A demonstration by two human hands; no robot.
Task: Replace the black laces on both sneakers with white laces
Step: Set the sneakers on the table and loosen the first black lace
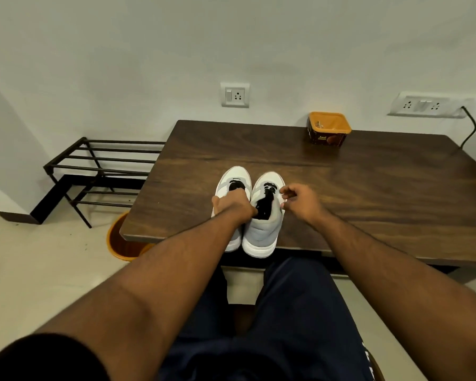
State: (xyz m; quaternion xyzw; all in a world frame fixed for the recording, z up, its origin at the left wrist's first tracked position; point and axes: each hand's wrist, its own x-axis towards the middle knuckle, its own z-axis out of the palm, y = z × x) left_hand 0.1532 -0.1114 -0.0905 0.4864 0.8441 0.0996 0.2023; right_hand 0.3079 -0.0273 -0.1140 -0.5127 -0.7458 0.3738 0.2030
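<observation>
Both sneakers (249,213) sit at table (368,182) near edge, 6 o'clock, black laces (267,198) still in. Left hand (232,206) grips left shoe; right hand (300,200), fingers curled, seemingly pinching right shoe's side. Unlacing starting; next, pull lace free.

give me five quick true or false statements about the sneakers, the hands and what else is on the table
1. Both sneakers stand side by side near the table's front edge. True.
2. The sneakers already carry white laces. False: the laces that show are black.
3. The left hand rests on the left sneaker. True.
4. The right hand holds the orange-rimmed tub. False: the tub stands apart at the table's back edge; that hand is at the right sneaker's side.
5. A metal rack stands on the table. False: it stands on the floor left of it.
</observation>
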